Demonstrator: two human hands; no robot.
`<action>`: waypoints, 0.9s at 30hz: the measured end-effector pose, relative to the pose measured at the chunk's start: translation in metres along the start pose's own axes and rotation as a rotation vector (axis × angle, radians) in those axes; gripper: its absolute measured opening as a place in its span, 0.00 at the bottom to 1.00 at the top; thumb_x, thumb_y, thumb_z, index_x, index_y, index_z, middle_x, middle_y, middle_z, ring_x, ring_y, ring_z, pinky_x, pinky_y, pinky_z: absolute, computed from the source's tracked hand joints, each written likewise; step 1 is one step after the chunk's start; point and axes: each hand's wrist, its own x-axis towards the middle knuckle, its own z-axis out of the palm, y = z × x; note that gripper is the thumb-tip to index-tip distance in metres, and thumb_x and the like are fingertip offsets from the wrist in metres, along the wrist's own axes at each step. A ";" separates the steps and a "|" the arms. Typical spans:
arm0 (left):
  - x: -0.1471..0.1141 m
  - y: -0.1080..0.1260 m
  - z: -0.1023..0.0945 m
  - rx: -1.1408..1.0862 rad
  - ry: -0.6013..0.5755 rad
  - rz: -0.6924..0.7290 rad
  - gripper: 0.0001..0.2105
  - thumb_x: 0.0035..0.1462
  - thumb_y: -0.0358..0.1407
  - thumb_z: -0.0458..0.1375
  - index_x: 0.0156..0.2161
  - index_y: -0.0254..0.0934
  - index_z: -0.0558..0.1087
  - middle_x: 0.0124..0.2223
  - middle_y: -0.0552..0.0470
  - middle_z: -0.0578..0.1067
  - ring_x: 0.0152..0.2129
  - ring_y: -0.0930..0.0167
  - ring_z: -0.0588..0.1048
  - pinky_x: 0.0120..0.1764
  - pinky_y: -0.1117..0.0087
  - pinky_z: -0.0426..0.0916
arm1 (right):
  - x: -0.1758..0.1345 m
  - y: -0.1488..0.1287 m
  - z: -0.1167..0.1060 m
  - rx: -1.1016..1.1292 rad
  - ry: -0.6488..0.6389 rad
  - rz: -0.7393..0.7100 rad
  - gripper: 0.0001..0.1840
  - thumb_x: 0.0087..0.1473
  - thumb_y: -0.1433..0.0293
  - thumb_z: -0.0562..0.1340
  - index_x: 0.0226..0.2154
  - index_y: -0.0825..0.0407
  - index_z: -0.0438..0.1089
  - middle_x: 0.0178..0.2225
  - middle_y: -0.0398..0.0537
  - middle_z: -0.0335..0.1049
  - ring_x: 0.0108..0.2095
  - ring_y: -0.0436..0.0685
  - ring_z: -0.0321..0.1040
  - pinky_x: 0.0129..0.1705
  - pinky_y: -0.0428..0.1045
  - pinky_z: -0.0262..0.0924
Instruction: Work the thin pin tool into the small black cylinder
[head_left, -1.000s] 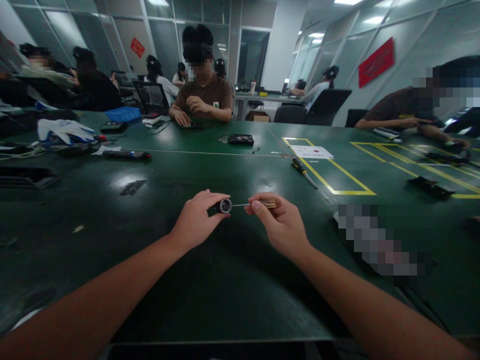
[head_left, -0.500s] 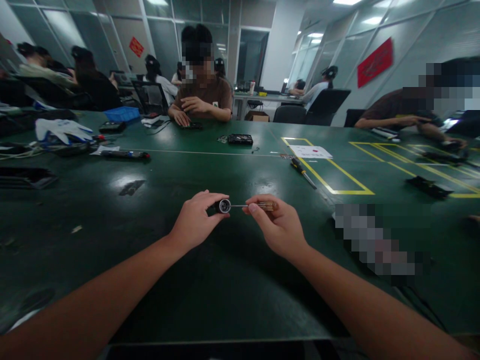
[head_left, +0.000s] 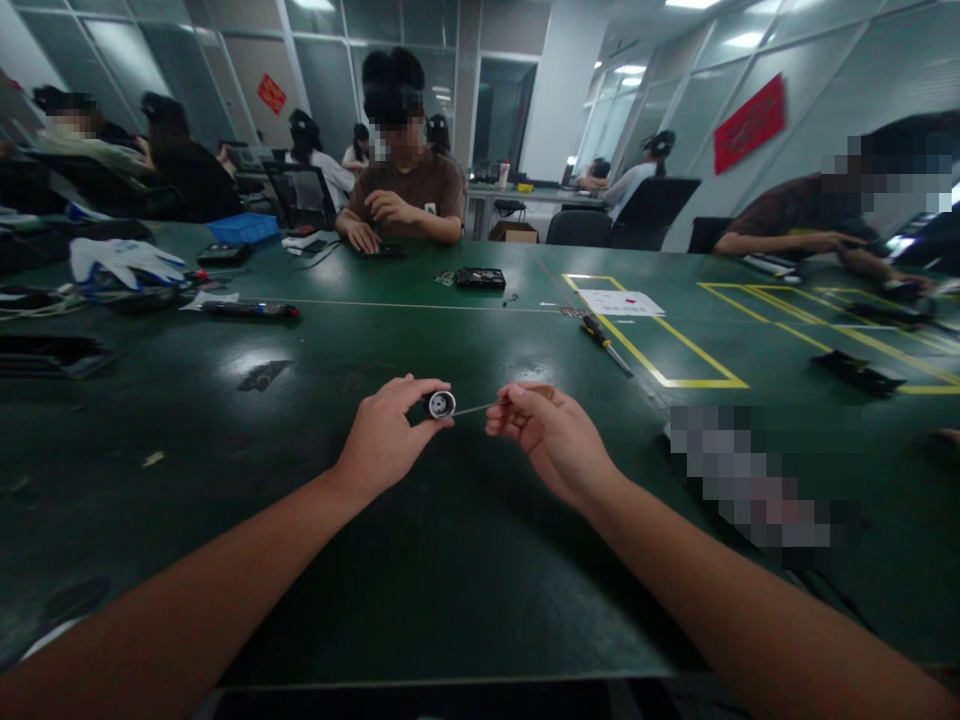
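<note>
Between thumb and fingers, my left hand (head_left: pixel 390 430) grips a short black cylinder (head_left: pixel 440 404) with a silver rim, its round end turned towards me. Some small detail shows inside that end, too fine to name. My right hand (head_left: pixel 551 430) is closed on a small screwdriver (head_left: pixel 480 407) with a brownish handle, mostly covered by the fingers. The thin metal shaft points left and slightly down, its tip at the lower right of the cylinder's rim; whether it touches, I cannot tell. Both hands are above the green table (head_left: pixel 450 570).
A yellow-and-black screwdriver (head_left: pixel 606 345) lies beyond my right hand, near yellow tape (head_left: pixel 701 385) and a white paper (head_left: pixel 622 303). White gloves (head_left: pixel 124 262) and a blue tray (head_left: pixel 244 228) are far left. A person (head_left: pixel 409 185) sits opposite; a blurred-out object (head_left: pixel 750 480) lies right.
My left hand and the cylinder have shifted slightly left and up. My right hand has rolled over, covering more of the screwdriver handle, and the shaft has tilted from level to pointing slightly down leftward.
</note>
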 end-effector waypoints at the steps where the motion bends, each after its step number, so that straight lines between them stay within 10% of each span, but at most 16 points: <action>1: 0.000 0.000 0.000 0.002 0.005 -0.002 0.17 0.54 0.29 0.69 0.49 0.43 0.79 0.49 0.50 0.83 0.51 0.59 0.79 0.61 0.48 0.69 | 0.001 -0.001 0.000 0.022 0.001 0.018 0.12 0.51 0.61 0.72 0.32 0.52 0.76 0.27 0.46 0.78 0.29 0.54 0.76 0.39 0.53 0.74; 14: 0.000 0.003 0.000 0.018 0.020 0.017 0.17 0.52 0.30 0.71 0.48 0.39 0.79 0.47 0.49 0.83 0.48 0.60 0.80 0.62 0.48 0.67 | -0.025 -0.008 -0.002 -0.761 0.005 -0.478 0.10 0.64 0.62 0.63 0.43 0.49 0.77 0.34 0.48 0.83 0.34 0.58 0.80 0.37 0.52 0.72; 27: -0.001 0.003 -0.001 0.006 0.011 0.020 0.16 0.54 0.31 0.69 0.49 0.41 0.80 0.47 0.50 0.83 0.47 0.61 0.80 0.63 0.47 0.66 | -0.030 -0.013 0.009 -1.076 -0.225 -0.728 0.10 0.62 0.68 0.62 0.43 0.46 0.78 0.41 0.49 0.82 0.40 0.59 0.79 0.45 0.53 0.71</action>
